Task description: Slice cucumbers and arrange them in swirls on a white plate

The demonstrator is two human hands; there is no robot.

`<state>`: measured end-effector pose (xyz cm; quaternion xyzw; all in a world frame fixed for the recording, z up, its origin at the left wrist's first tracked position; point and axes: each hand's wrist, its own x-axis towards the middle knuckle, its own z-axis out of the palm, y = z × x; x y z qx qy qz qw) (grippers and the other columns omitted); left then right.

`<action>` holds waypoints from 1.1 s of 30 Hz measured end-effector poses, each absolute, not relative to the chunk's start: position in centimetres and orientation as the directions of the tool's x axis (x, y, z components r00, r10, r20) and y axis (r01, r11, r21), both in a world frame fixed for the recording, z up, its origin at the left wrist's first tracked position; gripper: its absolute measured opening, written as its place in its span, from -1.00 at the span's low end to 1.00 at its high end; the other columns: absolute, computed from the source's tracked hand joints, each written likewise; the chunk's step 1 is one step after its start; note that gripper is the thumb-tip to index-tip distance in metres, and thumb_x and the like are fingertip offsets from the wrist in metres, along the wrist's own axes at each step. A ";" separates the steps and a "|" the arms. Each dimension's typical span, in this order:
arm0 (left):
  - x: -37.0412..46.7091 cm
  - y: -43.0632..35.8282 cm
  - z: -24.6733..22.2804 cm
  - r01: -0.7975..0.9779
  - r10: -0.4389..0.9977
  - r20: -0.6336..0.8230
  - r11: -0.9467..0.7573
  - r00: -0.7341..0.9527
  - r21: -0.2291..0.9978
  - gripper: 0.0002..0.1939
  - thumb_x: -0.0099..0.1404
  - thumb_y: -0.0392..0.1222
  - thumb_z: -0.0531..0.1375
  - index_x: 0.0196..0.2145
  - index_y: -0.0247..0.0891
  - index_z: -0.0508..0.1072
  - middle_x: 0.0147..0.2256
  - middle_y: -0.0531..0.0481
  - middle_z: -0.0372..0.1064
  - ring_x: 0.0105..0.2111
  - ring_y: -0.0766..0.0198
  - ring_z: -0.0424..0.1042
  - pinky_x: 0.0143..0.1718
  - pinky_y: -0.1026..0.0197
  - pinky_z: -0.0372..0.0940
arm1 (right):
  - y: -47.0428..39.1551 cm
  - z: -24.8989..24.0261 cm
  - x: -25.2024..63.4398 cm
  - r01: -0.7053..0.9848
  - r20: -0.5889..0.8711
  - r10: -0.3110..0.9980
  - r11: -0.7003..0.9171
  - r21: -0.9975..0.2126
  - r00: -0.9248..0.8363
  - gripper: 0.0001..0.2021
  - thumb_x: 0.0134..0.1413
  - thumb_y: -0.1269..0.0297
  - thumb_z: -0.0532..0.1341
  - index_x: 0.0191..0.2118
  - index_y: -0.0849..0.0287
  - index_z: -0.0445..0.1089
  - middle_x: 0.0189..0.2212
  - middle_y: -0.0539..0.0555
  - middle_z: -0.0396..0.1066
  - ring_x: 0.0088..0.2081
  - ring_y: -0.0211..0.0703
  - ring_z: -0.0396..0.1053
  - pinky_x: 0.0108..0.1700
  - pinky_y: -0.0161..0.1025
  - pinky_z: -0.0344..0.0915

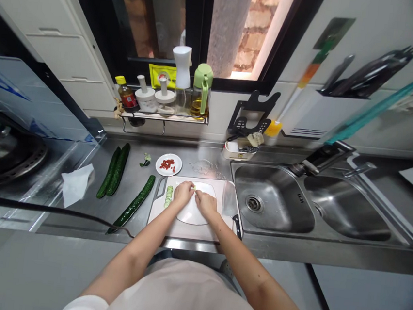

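My left hand (183,194) and my right hand (206,204) meet above a white squarish plate (194,215). Both have their fingertips pinched around a small pale green piece, which looks like a cucumber slice (194,188) and is mostly hidden by the fingers. Beneath the plate lies a pale cutting board (180,231) with a grey handle. A row of overlapping cucumber slices (168,196) rests on the board, left of the plate. A wide-bladed kitchen knife (236,226) with a black handle lies along the board's right edge.
Left of the board lie a whole cucumber (134,205) and two more cucumbers (115,170). Behind stand a small plate of red pieces (169,165) and some green scraps (145,160). A double sink (275,200) is on the right. Bottles line a wall rack (166,117).
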<state>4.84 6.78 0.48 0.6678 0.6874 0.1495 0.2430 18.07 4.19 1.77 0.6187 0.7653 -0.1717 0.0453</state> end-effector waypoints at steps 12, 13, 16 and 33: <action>4.7 7.5 1.1 0.851 0.994 -0.100 0.014 0.045 0.524 -0.65 0.28 -0.26 0.13 0.02 -0.13 0.45 -0.12 -0.08 0.42 -0.14 0.20 0.39 -0.11 0.24 0.20 | 5.0 2.2 17.5 0.969 -0.305 0.934 0.123 -0.214 -0.185 -0.67 0.33 0.19 -0.09 0.05 0.05 0.31 -0.16 0.15 0.50 -0.13 -0.07 0.43 -0.18 -0.25 0.18; 4.7 7.4 1.2 0.853 0.994 -0.086 -0.014 0.069 0.522 -0.63 0.29 -0.27 0.12 0.04 -0.11 0.44 -0.11 -0.07 0.41 -0.14 0.20 0.39 -0.12 0.25 0.20 | 5.0 2.3 17.5 0.970 -0.309 0.933 0.120 -0.213 -0.183 -0.67 0.33 0.19 -0.09 0.05 0.05 0.31 -0.17 0.15 0.50 -0.13 -0.07 0.43 -0.18 -0.25 0.18; 4.6 7.2 1.1 0.863 0.986 -0.091 -0.076 0.140 0.500 -0.65 0.32 -0.26 0.09 0.01 -0.06 0.47 -0.10 -0.06 0.37 -0.16 0.22 0.39 -0.14 0.27 0.19 | 5.0 2.3 17.4 0.969 -0.312 0.933 0.117 -0.216 -0.182 -0.66 0.34 0.18 -0.10 0.08 0.04 0.29 -0.17 0.15 0.50 -0.13 -0.06 0.44 -0.18 -0.24 0.18; 4.8 6.7 1.0 0.895 0.990 -0.110 -0.026 0.083 0.445 -0.71 0.37 -0.12 0.07 -0.02 -0.04 0.48 -0.11 -0.07 0.35 -0.13 0.21 0.37 -0.18 0.24 0.19 | 5.0 2.1 17.4 0.971 -0.305 0.938 0.101 -0.216 -0.165 -0.65 0.35 0.16 -0.12 0.09 0.04 0.26 -0.17 0.17 0.50 -0.13 -0.06 0.45 -0.17 -0.24 0.19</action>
